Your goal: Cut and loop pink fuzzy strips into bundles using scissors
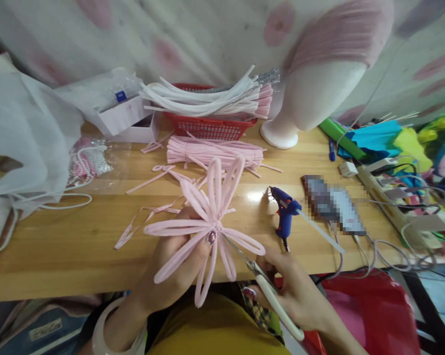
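Note:
A pale pink pipe-cleaner flower [194, 197] with several looped petals is held up over the table's front edge. My left hand [181, 259] is closed on it from behind and below, with the thumb pressed at its centre. My right hand [294, 283] grips pliers [276, 303] with white handles. Their metal jaws lie just below the flower's lower right petal, at a thin wire-like line running toward the centre; whether they are clamped on it I cannot tell. A blue glue gun [284, 212] with a clear glue stick lies to the right of the flower.
Behind the flower lie a bundle of pink pipe cleaners [215, 152] and a red basket [207, 127] topped with white ones. A white mannequin head [318, 93] stands at back right. A phone [331, 204], power strip [395, 202] and cables are right; a tape measure [128, 231] lies left.

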### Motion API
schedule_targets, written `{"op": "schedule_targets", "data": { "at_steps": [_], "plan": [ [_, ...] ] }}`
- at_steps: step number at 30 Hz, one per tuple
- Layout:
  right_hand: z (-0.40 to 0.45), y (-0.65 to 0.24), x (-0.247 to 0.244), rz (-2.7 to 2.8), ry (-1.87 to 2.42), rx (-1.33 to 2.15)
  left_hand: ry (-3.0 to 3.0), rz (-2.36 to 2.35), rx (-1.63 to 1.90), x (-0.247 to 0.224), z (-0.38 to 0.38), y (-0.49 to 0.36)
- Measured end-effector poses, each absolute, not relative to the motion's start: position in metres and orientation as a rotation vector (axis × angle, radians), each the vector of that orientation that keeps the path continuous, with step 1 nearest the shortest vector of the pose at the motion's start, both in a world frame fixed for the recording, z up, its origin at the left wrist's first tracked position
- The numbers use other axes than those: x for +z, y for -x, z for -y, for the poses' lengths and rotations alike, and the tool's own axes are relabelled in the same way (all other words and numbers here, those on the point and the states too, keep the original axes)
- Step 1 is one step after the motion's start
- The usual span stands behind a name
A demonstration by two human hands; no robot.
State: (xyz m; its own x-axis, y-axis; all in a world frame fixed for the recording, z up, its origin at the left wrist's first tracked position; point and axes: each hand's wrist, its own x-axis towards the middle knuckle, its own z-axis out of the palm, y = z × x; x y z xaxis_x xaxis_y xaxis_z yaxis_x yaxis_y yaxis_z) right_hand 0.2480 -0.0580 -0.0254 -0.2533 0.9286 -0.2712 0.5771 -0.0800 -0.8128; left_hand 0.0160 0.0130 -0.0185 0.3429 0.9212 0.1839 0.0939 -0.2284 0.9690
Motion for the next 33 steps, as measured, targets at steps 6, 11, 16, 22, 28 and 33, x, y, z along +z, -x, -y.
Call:
{"op": "schedule_targets", "data": {
  "at_steps": [6,11,16,22,28,33],
  "plan": [
    [0.059,-0.249,-0.026,1.826,1.636,1.206,-1.656,-0.930,0.975,-0.021,-0.015,-0.012],
    [0.062,-0.246,-0.032,1.867,1.639,1.040,-1.671,-0.915,0.980,-0.022,-0.017,-0.014],
    [0.063,-0.243,-0.046,1.837,1.602,1.046,-1.680,-0.963,1.039,-0.023,-0.015,-0.014],
    [0.061,-0.241,-0.052,1.853,1.569,1.096,-1.621,-0.953,1.061,-0.031,-0.012,-0.013],
    [0.060,-0.240,-0.050,1.867,1.566,1.107,-1.553,-0.953,1.044,-0.032,-0.009,-0.012],
    [0.060,-0.235,-0.043,1.823,1.599,1.113,-1.575,-1.056,1.041,-0.032,-0.005,-0.009]
  ]
}}
